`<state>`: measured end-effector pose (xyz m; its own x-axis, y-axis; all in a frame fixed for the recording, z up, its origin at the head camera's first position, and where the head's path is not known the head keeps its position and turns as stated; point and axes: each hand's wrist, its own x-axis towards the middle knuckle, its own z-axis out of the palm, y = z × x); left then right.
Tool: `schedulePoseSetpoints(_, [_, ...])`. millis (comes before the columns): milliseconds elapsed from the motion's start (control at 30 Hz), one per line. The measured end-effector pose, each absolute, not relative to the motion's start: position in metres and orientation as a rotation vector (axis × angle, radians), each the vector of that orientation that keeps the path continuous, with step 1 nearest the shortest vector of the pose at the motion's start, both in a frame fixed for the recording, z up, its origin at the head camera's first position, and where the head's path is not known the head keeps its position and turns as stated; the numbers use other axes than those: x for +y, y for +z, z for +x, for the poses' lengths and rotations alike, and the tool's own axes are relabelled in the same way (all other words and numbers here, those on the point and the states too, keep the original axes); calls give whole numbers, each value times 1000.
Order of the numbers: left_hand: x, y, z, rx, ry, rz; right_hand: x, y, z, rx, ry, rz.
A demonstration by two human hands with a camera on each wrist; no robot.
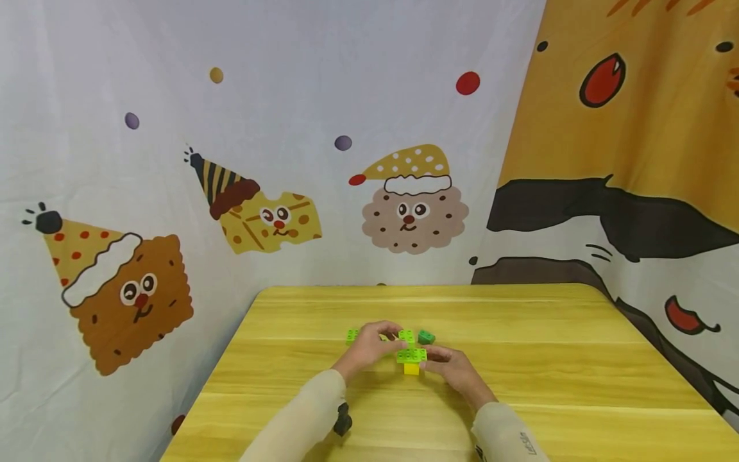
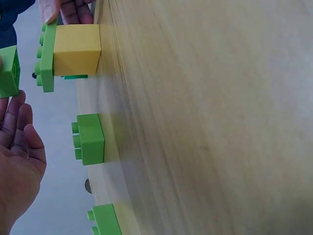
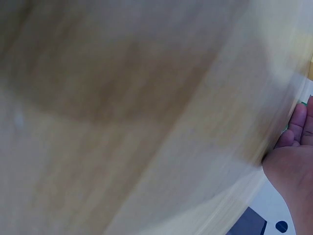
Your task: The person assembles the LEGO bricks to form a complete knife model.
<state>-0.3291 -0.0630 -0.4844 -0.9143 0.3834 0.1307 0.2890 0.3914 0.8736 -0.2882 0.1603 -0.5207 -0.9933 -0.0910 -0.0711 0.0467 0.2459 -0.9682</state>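
Observation:
My left hand (image 1: 371,348) pinches a small light green toy brick (image 1: 407,335) above a light green studded plate (image 1: 412,355). In the left wrist view, a gap shows between that brick (image 2: 9,73) and the plate (image 2: 47,61). The plate sits on top of a yellow brick (image 1: 412,369), which stands on the table. From the right side, my right hand (image 1: 457,373) grips the plate's edge between thumb and fingers. The right wrist view catches only part of the right hand (image 3: 293,152), with the bricks almost entirely out of sight.
Behind the hands, a dark green brick (image 1: 426,337) lies on the wooden table (image 1: 537,359). Left of my left hand is a light green brick (image 1: 352,335). Two light green bricks, one nearer (image 2: 92,139) and one at the edge (image 2: 106,220), appear in the left wrist view.

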Motion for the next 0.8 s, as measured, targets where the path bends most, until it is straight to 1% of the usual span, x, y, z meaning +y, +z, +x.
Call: schedulePoseSetpoints(800, [-58,-498,-332,2537,1476,640,162,-521,-288,2394,-1855,-23])
